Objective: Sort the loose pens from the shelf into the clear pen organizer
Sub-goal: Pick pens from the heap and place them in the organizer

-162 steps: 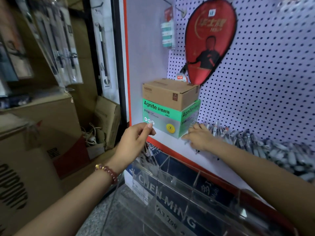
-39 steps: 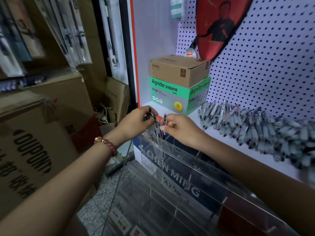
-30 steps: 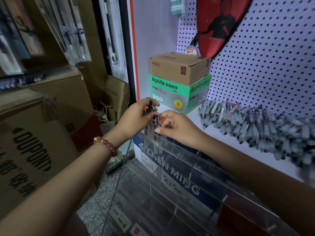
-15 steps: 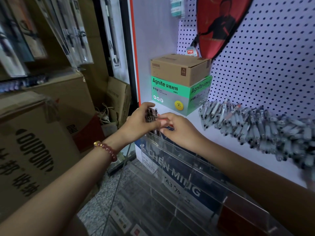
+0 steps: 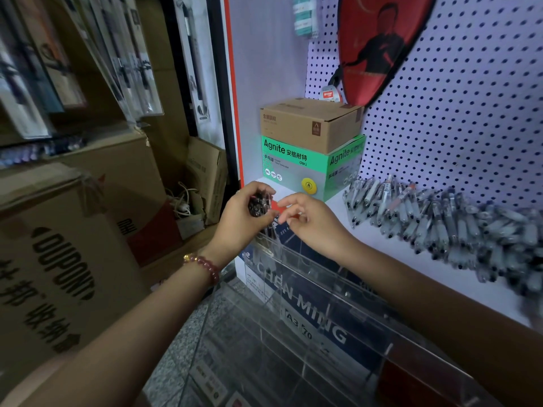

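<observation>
Nearest you, the clear pen organizer leans against the front of the shelf. Its near and right compartments show no pens that can be made out through the plastic. Only the far-left compartment appears to have any: a few dark shafts seem to stand in it, directly below your left hand, though the glare makes the count unreadable.

Judgement on progress: early. One compartment is begun, the others are not yet served.

Your left hand, with a beaded bracelet at the wrist, is curled round a bundle of pens, held upright with the dark ends showing above the fist, over the organizer's far-left corner. Your right hand is just beside it, palm turned left, forefinger stretched toward the bundle and thumb below it. The fingers are loose and apart, and nothing shows between them. The two hands are close but not touching.

Beyond the hands, the bulk of the work lies on the shelf: a long heap of loose pens runs from the middle to the right edge, against the pegboard. At the far left of the shelf a brown carton sits on a green box, with the heap's left end just beside them.
</observation>
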`<action>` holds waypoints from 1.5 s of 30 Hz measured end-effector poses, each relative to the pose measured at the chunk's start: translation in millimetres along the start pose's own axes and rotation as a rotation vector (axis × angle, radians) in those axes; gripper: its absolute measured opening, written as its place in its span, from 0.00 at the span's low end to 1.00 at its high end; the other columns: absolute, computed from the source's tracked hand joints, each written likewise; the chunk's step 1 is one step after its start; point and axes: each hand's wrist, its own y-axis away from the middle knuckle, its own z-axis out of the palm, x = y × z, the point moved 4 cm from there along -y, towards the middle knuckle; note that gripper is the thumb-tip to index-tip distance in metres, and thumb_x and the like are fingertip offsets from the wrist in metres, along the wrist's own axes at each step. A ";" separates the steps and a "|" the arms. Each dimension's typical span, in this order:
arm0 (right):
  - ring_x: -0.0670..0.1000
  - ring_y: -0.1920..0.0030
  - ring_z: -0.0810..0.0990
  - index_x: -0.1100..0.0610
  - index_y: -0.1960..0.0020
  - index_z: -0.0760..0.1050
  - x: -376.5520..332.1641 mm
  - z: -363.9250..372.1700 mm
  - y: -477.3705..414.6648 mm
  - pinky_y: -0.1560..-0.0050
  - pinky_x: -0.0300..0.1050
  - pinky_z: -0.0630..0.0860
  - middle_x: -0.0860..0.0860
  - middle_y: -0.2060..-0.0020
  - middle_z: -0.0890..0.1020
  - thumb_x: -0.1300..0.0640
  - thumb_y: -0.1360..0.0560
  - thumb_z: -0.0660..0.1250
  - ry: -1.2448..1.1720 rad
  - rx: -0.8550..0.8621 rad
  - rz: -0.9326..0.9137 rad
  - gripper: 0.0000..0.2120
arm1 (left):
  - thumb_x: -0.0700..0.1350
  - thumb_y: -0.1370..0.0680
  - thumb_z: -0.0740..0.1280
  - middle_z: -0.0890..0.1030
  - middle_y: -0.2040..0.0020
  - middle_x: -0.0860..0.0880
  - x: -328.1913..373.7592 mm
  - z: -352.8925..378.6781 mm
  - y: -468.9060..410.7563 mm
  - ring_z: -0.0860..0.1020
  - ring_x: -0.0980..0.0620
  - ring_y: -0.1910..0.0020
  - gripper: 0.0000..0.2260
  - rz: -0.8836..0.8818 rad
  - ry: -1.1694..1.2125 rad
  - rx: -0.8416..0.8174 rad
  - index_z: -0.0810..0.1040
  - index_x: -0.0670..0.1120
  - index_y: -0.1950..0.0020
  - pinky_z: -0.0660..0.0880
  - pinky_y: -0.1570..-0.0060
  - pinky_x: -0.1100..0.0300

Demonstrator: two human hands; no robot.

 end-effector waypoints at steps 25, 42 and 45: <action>0.52 0.47 0.72 0.48 0.38 0.76 91.4 -113.3 -33.3 0.48 0.43 0.69 0.53 0.44 0.77 0.65 0.25 0.63 0.892 0.090 0.153 0.20 | 0.35 0.26 0.69 0.77 0.51 0.56 52.3 5.6 -21.4 0.73 0.51 0.42 0.12 0.008 -0.104 0.067 0.79 0.53 0.56 0.76 0.47 0.45; 0.50 0.67 0.71 0.58 0.57 0.67 6.4 -107.1 15.0 0.61 0.41 0.67 0.54 0.67 0.76 0.56 0.22 0.64 0.788 0.552 -0.994 0.09 | 0.43 0.19 0.61 0.80 0.54 0.58 72.5 8.7 -12.4 0.80 0.57 0.60 0.06 0.067 -0.043 -0.077 0.75 0.51 0.44 0.77 0.61 0.56; 0.53 0.67 0.74 0.57 0.58 0.69 -19.0 -91.9 42.0 0.59 0.46 0.70 0.53 0.69 0.79 0.60 0.25 0.70 0.842 0.587 -1.260 0.10 | 0.41 0.18 0.58 0.81 0.55 0.50 77.0 14.5 -10.1 0.82 0.54 0.61 0.09 0.031 0.169 -0.161 0.74 0.47 0.40 0.75 0.62 0.62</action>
